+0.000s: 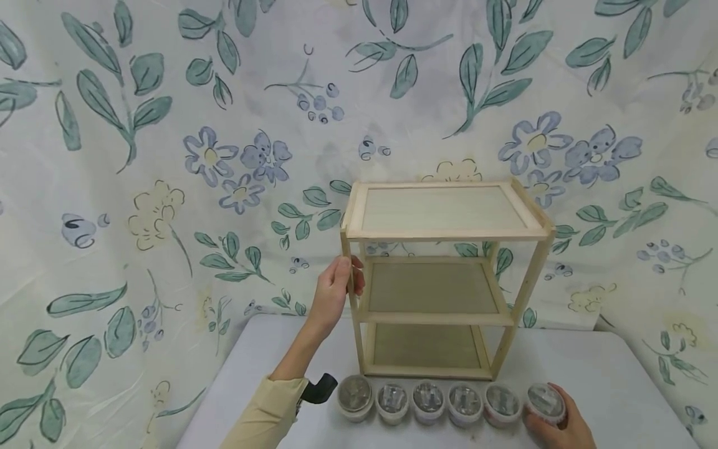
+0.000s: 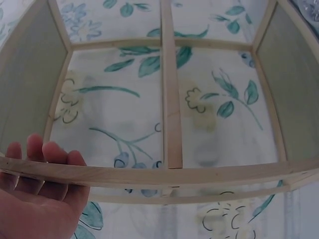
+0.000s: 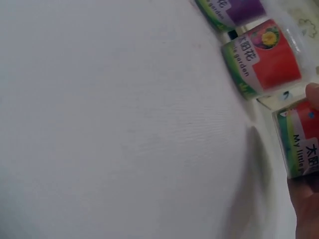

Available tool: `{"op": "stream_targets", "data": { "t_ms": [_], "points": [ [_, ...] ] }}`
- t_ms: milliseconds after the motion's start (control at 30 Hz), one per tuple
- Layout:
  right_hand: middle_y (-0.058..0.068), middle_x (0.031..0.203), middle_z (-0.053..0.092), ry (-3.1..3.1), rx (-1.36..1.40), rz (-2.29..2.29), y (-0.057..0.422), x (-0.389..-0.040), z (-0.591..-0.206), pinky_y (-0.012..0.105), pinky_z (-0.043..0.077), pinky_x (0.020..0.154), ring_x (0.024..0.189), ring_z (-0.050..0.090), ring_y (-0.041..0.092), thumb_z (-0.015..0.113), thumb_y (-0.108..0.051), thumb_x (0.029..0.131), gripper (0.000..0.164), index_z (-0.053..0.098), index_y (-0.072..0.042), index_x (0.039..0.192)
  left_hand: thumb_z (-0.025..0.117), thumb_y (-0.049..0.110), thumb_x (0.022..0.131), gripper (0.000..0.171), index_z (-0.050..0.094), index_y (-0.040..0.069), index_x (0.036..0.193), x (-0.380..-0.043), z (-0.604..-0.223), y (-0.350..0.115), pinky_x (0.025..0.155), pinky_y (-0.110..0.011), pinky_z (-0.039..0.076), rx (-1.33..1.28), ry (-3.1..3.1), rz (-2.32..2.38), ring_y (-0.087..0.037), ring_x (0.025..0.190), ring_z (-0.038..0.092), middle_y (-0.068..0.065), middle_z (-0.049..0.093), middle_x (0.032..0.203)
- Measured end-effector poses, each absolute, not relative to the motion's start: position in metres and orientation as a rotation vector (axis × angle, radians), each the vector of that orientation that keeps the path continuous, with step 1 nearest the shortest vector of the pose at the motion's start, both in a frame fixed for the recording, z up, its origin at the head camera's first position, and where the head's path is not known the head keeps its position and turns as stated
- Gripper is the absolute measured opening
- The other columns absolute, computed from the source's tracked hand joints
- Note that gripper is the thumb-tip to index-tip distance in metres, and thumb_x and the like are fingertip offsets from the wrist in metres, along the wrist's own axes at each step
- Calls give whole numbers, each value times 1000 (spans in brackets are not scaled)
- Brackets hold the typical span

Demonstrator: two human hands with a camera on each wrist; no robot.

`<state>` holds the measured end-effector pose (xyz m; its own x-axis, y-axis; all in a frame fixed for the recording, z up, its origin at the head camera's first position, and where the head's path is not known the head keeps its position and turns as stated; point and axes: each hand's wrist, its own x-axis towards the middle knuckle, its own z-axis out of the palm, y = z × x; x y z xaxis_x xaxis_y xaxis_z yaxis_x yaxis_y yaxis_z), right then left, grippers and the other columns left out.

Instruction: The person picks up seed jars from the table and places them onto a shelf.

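Note:
A wooden three-tier shelf (image 1: 437, 318) stands on the white table. My left hand (image 1: 336, 284) grips its left front post around the level between the top and middle tiers. In the left wrist view, the fingers of that hand (image 2: 45, 189) curl over the pale wooden post (image 2: 129, 175). At the right end of a row of plastic cups, my right hand (image 1: 566, 424) holds a clear-lidded cup (image 1: 544, 402) between thumb and fingers. The right wrist view shows that cup (image 3: 301, 139) with a red and green "My little" label; most of the hand is out of frame there.
Several similar lidded cups (image 1: 429, 402) line up along the front of the shelf, one with a red flower label (image 3: 264, 59). The white table (image 1: 594, 368) extends to both sides. A patterned leaf-and-flower sheet (image 1: 224, 112) hangs behind.

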<state>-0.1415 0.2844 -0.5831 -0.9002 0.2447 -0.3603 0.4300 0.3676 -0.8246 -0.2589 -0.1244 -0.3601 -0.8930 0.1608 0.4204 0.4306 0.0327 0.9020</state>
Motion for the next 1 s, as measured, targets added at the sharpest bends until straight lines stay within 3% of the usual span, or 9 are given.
{"op": "stream_targets", "data": {
  "t_ms": [267, 467, 600, 667, 733, 900, 967, 1000],
  "points": [
    [36, 150, 24, 2560, 499, -1535, 294, -145, -556, 61, 29, 111, 136, 31, 52, 73, -50, 86, 112, 5, 8, 153, 32, 32, 109, 40, 54, -3, 106, -259, -360, -124, 64, -29, 48, -591, -2076, -1983, -16, 69, 52, -14, 53, 81],
    [37, 147, 28, 2678, 449, -1474, 303, -146, -533, 60, 37, 106, 133, 36, 52, 70, -47, 90, 104, 8, 10, 152, 32, 31, 110, 38, 54, 1, 105, -259, -360, -124, 64, -29, 48, -593, -2085, -1977, -16, 69, 52, -15, 53, 82],
    [35, 143, 34, 2786, 422, -1453, 309, -149, -518, 27, 52, 87, 128, 43, 50, 71, -42, 90, 99, 13, 10, 151, 32, 32, 109, 41, 54, -3, 106, -259, -360, -123, 64, -30, 48, -594, -2072, -1983, -16, 68, 52, -14, 53, 81],
    [35, 140, 38, 2859, 390, -1438, 311, -151, -510, 13, 47, 73, 123, 46, 48, 72, -39, 90, 94, 18, 10, 149, 32, 32, 109, 43, 53, -6, 107, -259, -360, -123, 64, -29, 48, -597, -2067, -1979, -16, 68, 51, -13, 53, 80],
    [35, 136, 41, 2915, 351, -1427, 313, -153, -502, 8, 42, 66, 120, 49, 47, 73, -37, 90, 90, 21, 9, 148, 32, 31, 109, 44, 53, -7, 107, -259, -361, -124, 64, -28, 48, -597, -2065, -1971, -17, 68, 51, -13, 53, 80],
    [34, 131, 45, 3006, 249, -1399, 316, -158, -482, 8, 43, 64, 108, 57, 33, 73, -35, 90, 86, 25, 10, 146, 33, 33, 109, 42, 56, -2, 104, -260, -361, -123, 63, -29, 48, -595, -2064, -1952, -17, 67, 51, -14, 53, 79],
    [33, 131, 46, 3016, 199, -1405, 317, -160, -473, 9, 44, 65, 100, 56, 11, 72, -35, 91, 85, 25, 10, 146, 33, 35, 109, 41, 57, 1, 103, -260, -361, -123, 64, -31, 48, -597, -2067, -1942, -17, 67, 51, -14, 53, 78],
    [33, 131, 45, 3017, 172, -1412, 317, -160, -468, 8, 44, 65, 99, 55, 7, 71, -35, 92, 85, 25, 10, 146, 33, 35, 109, 40, 57, 3, 103, -261, -361, -123, 64, -30, 48, -596, -2067, -1938, -16, 67, 51, -13, 53, 79]
  ]
}}
